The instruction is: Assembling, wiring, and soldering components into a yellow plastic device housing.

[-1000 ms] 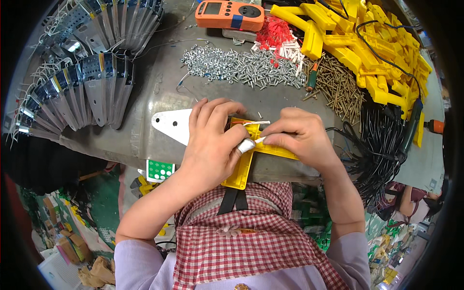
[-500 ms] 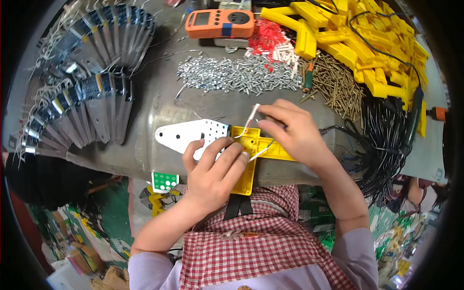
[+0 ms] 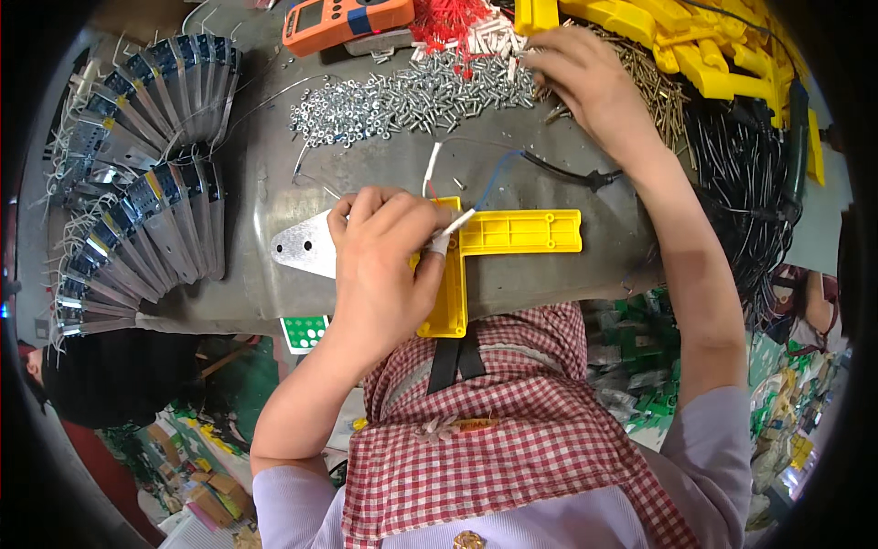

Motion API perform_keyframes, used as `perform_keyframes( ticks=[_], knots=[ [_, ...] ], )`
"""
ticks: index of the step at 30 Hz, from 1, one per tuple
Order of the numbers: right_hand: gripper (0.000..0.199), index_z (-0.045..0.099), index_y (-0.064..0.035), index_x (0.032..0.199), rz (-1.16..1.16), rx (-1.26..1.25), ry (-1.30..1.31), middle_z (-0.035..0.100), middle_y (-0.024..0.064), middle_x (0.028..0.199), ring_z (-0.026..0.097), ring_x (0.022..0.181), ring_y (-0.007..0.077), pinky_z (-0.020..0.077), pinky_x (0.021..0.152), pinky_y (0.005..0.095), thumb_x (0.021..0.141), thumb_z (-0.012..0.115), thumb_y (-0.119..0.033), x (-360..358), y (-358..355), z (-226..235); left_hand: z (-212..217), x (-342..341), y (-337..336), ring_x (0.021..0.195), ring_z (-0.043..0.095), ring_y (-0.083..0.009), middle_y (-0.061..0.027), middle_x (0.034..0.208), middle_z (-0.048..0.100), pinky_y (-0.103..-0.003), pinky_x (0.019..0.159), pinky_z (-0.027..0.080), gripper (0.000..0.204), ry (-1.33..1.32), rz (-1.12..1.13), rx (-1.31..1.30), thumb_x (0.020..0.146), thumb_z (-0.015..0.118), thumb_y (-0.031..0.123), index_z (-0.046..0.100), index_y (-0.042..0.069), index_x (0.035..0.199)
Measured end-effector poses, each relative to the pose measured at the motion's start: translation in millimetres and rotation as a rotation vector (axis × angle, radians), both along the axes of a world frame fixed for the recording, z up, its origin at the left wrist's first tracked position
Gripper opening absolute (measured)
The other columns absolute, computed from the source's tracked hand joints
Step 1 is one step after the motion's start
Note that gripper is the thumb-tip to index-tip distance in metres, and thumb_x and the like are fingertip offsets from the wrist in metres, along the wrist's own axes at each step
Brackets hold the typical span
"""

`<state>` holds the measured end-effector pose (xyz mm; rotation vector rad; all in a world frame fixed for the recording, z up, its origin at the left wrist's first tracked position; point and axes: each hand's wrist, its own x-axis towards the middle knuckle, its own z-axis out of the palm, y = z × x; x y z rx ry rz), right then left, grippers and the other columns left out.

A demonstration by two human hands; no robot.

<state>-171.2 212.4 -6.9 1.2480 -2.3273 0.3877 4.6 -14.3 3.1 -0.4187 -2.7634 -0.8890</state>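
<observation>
A yellow L-shaped plastic part [image 3: 512, 234] lies on the grey metal work surface [image 3: 274, 183] near its front edge. My left hand [image 3: 380, 265] presses down on its corner, fingers closed over it, with a white-sleeved wire end [image 3: 450, 231] poking out by the thumb. Thin white and blue wires [image 3: 476, 165] run up from there. My right hand [image 3: 585, 78] reaches far forward to the pile of small silver screws [image 3: 412, 96], fingers bent down into its right end; whether they hold one is hidden.
A flat metal plate [image 3: 302, 245] lies left of my left hand. Fanned rows of metal strips [image 3: 146, 165] fill the left. An orange meter [image 3: 343, 20], red-and-white wire ends [image 3: 457, 23], yellow plastic parts [image 3: 695, 46], dark screws [image 3: 658, 91] and black cables [image 3: 741, 174] sit behind and right.
My right hand left the yellow part and moved up and forward to the screw pile. My left hand stays on the part, which now lies uncovered on its right arm.
</observation>
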Motion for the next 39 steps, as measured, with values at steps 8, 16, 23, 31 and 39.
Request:
perform_keyframes(
  ticks=[8, 16, 23, 31, 39],
  knots=[
    [0.03, 0.06, -0.0053, 0.108, 0.159, -0.511, -0.045, 0.057, 0.0112, 0.095, 0.059, 0.08, 0.0255, 0.0494, 0.068, 0.0318, 0.079, 0.057, 0.003, 40.3, -29.4, 30.8, 7.6, -5.5, 12.9, 0.093, 0.054, -0.0201, -0.0017, 0.087, 0.061, -0.042, 0.086, 0.033, 0.041, 0.107, -0.009, -0.311, 0.069, 0.062, 0.004, 0.054, 0.006, 0.109],
    [0.042, 0.049, -0.0068, 0.065, 0.312, -0.834, -1.145, 0.045, 0.0063, 0.063, 0.04, 0.06, 0.0177, 0.0313, 0.058, 0.0301, 0.095, 0.04, -0.035, 95.9, -8.0, 35.4, 21.1, 22.9, 9.6, 0.106, 0.054, -0.0227, -0.0086, 0.105, 0.059, -0.046, 0.095, 0.035, 0.036, 0.028, -0.233, -0.439, 0.076, 0.056, 0.011, 0.054, 0.003, 0.111],
    [0.048, 0.045, -0.0079, 0.061, 0.884, -1.169, -1.421, 0.047, 0.0024, 0.06, 0.038, 0.053, 0.0148, 0.0308, 0.056, 0.0306, 0.098, 0.032, -0.035, 115.5, -35.0, 48.8, 2.2, 44.6, 7.5, 0.111, 0.054, -0.0239, -0.0117, 0.115, 0.06, -0.049, 0.099, 0.032, 0.035, 0.066, -0.105, -0.373, 0.078, 0.057, 0.012, 0.058, 0.001, 0.11],
    [0.034, 0.045, 0.0007, 0.069, 0.549, -1.193, -1.387, 0.045, 0.0057, 0.062, 0.043, 0.058, 0.0164, 0.0361, 0.058, 0.0309, 0.096, 0.04, -0.018, 121.6, -51.2, 36.0, -3.6, 42.6, 9.3, 0.11, 0.054, -0.0231, -0.0121, 0.109, 0.062, -0.049, 0.097, 0.034, 0.034, 0.097, -0.108, -0.342, 0.077, 0.056, 0.012, 0.059, 0.0, 0.108],
    [0.034, 0.056, -0.0002, 0.068, 0.702, -0.378, -1.833, 0.055, 0.0055, 0.064, 0.05, 0.064, 0.0135, 0.0407, 0.061, 0.0269, 0.092, 0.044, -0.022, 84.4, -69.1, 65.3, 13.1, 31.4, -19.2, 0.103, 0.055, -0.029, -0.0131, 0.102, 0.06, -0.048, 0.092, 0.04, 0.034, 0.204, -0.061, 0.054, 0.073, 0.064, 0.017, 0.059, 0.003, 0.103]
  ],
)
